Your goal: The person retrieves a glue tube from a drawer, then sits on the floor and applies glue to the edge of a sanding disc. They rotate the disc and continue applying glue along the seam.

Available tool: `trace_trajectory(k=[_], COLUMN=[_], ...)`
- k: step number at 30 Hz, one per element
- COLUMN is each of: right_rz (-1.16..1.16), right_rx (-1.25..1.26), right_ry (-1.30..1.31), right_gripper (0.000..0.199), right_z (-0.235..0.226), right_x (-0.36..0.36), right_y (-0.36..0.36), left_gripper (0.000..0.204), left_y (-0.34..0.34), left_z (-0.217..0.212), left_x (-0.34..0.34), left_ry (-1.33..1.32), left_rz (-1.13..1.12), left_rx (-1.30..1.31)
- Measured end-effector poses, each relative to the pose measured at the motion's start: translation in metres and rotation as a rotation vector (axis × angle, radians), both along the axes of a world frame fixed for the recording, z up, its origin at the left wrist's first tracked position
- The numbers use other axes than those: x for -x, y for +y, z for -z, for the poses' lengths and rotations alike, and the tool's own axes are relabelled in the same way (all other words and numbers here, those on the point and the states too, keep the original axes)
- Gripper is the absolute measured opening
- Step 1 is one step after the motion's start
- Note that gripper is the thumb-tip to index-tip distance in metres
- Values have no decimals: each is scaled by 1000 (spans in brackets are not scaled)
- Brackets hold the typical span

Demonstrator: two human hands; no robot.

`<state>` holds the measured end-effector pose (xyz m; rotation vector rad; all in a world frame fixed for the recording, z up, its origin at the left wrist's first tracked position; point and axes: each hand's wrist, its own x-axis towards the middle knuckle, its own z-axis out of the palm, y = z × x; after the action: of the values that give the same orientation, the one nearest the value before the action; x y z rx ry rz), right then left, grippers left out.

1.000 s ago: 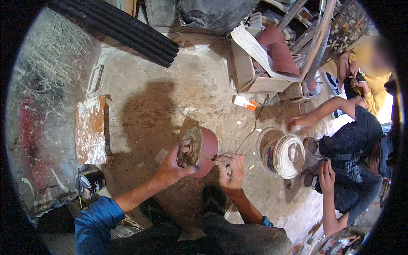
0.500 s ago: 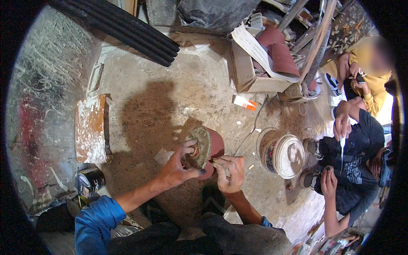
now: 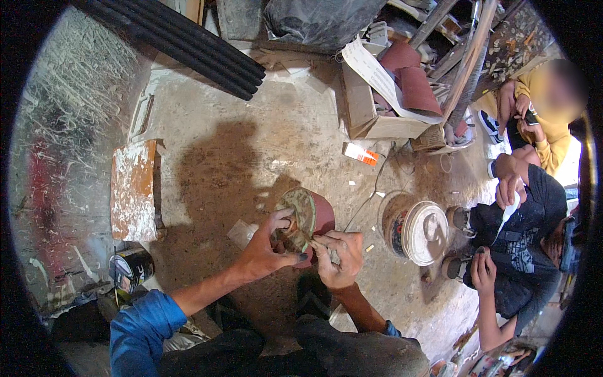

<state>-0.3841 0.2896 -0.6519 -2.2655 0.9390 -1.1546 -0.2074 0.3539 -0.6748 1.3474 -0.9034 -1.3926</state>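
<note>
Left hand (image 3: 267, 251) is clamped on a round disc-shaped piece (image 3: 300, 218), fingers curled around its near rim and into the middle. Disc is tilted on edge: facing side looks dirty greenish-tan and rough, back side dull reddish-brown and smooth. It sits right at the fingertips of both hands, held above the floor.

Right hand (image 3: 339, 256) is closed in a pinch, fingertips pressed at the disc's lower right edge. Whether it holds a small tool or scrap I can't tell, too small.

Concrete floor (image 3: 251, 144) ahead of the hands is dusty, mottled tan, with open room up to the black ribbed pipes (image 3: 188, 44) far ahead-left. Small flat pale scrap (image 3: 242, 234) lies just left of the left hand.

Right of the right hand, near: white plastic bucket (image 3: 418, 229) with lid, round, stained. A thin cable (image 3: 370, 195) runs across the floor between disc and bucket. Ahead-right: open cardboard box (image 3: 370, 113) holding reddish sheets, plus a small orange-white pack (image 3: 361, 153) on the floor.

Left, well apart: paint-spattered wooden board (image 3: 133, 188), flat, rectangular. Behind it, near the left forearm, a black tin (image 3: 130, 269).

Far right: other people (image 3: 521, 220) sitting close beyond the bucket, crowding that side.
</note>
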Motion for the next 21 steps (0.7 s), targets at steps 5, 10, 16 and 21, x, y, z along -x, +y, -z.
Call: trace_trajectory(k=[5,10,16,21], right_rz=[-1,5,40,-6], right_rx=[12,-14,-5,3], right_ry=[20,21,-5,26], right_gripper=[15,14,11,12], right_z=[2,6,6,7], right_x=[1,4,6,7], right_y=[0,1,4,3], left_gripper=[75,89,95,92], left_y=[1,0,1,2], left_z=[0,-1,1,7], left_x=[-2,-3,-7,-5], left_ry=[-12,-34,31,-28], left_rz=[28,20,50,42], left_rx=[-36,-14,-70,-50])
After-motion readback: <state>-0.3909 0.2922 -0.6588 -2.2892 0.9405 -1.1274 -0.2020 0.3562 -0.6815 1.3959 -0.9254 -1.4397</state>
